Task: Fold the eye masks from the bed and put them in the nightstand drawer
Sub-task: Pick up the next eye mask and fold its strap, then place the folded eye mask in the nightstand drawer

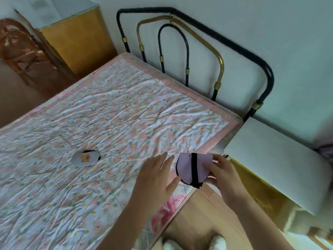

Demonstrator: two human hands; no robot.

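Observation:
A folded lilac eye mask [187, 168] with black trim and a black strap across it hangs over the bed's right edge, pinched in my right hand [223, 175]. My left hand [156, 175] hovers just left of it, fingers spread, thumb near the mask's rim and holding nothing. A second eye mask [86, 158], grey-white with an orange bear print and a black strap, lies folded on the floral quilt [108, 114] further left. The white-topped nightstand [281, 159] stands to the right of the bed; its drawer is not visible.
A black and brass metal headboard [198, 51] rises behind the bed against the wall. A yellow cabinet [75, 44] and a brown bag [21, 51] stand at the far left. Wooden floor [201, 213] and my slippers [216, 242] show between bed and nightstand.

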